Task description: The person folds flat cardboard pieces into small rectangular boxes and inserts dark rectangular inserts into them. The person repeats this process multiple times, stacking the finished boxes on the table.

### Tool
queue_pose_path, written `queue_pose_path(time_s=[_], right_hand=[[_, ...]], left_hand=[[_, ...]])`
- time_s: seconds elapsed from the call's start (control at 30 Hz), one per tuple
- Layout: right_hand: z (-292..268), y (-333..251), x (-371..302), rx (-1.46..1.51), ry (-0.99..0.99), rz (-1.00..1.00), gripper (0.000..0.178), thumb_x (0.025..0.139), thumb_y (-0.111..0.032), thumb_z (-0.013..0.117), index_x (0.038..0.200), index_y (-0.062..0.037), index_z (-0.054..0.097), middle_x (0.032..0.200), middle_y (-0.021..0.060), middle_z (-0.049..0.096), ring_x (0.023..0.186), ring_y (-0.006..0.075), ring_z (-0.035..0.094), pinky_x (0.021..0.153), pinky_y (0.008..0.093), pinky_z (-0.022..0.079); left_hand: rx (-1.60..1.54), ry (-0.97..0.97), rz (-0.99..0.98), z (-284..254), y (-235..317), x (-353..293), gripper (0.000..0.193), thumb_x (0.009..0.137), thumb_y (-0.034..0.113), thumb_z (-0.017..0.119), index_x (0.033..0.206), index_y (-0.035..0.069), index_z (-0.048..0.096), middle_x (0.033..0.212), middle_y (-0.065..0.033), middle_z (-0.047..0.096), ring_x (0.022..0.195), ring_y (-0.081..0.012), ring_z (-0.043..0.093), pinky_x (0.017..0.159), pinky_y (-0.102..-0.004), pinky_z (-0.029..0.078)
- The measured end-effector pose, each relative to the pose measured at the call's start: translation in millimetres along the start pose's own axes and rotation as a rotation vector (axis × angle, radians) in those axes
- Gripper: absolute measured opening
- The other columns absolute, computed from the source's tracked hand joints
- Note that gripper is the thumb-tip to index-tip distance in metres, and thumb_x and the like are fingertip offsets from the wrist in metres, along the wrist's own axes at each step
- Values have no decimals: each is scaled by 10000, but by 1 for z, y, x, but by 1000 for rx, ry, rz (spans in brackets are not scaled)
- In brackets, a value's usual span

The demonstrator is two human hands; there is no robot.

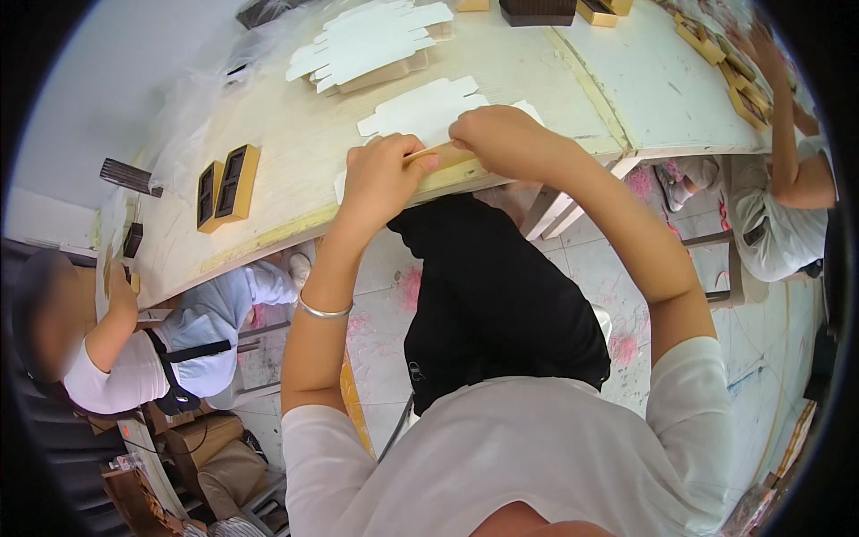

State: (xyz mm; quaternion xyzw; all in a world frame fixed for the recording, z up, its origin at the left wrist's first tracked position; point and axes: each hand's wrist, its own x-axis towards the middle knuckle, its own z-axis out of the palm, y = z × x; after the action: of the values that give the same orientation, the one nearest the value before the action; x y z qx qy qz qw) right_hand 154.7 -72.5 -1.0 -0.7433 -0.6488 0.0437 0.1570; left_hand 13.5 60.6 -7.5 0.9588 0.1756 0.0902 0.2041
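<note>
My left hand (380,174) and my right hand (501,139) both grip a flat cardboard box blank (420,112), white on its upper side with a tan edge, at the near edge of the pale worktable (295,152). The fingers of both hands pinch a folded flap of the blank between them. A silver bangle (324,311) sits on my left wrist. The blank's near part is hidden under my hands.
A stack of white box blanks (371,40) lies farther back on the table. Two yellow-and-dark boxes (228,183) stand at the left. More yellow boxes (725,63) line the right edge. One person sits at the left (134,358), another at the right (787,206).
</note>
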Motion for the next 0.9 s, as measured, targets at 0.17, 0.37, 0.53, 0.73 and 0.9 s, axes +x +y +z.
queue_pose_path(time_s=[0.17, 0.37, 0.53, 0.73, 0.9], right_hand=[[-1, 14, 11, 98, -80, 83, 164, 868, -130, 566, 927, -2, 649, 785, 152, 650, 784, 283, 621, 703, 381, 472], [39, -17, -15, 1465, -3, 138, 458, 878, -89, 611, 1316, -26, 491, 985, 137, 671, 985, 164, 626, 890, 282, 484], [11, -5, -73, 751, 373, -138, 453, 865, -99, 619, 1301, -48, 508, 1243, 141, 566, 1180, 259, 525, 1013, 409, 413], [12, 31, -104, -128, 312, -309, 235, 800, -116, 654, 1026, -55, 654, 1113, 131, 596, 1063, 295, 565, 935, 402, 426], [8, 20, -60, 226, 349, -183, 143, 766, -69, 681, 895, -54, 620, 1023, 88, 588, 865, 287, 551, 786, 380, 406]], left_hand=[[102, 492, 150, 12, 18, -33, 334, 879, 263, 642, 1127, 58, 554, 741, -75, 584, 583, -188, 532, 568, -310, 416], [-206, 337, -66, 12, 3, -25, 458, 896, 420, 583, 1151, 39, 571, 809, -118, 644, 676, -260, 616, 627, -364, 473], [-131, 115, -4, -3, -4, -12, 370, 832, 191, 686, 1153, 35, 588, 744, -63, 602, 614, -144, 565, 574, -273, 444], [-261, 18, 142, 3, -9, 12, 315, 788, 47, 644, 1101, 20, 616, 758, -73, 551, 621, -171, 530, 612, -298, 458], [-80, 0, 286, -1, 3, 31, 357, 725, -19, 627, 1078, 34, 634, 751, -75, 495, 705, -207, 516, 683, -320, 457]])
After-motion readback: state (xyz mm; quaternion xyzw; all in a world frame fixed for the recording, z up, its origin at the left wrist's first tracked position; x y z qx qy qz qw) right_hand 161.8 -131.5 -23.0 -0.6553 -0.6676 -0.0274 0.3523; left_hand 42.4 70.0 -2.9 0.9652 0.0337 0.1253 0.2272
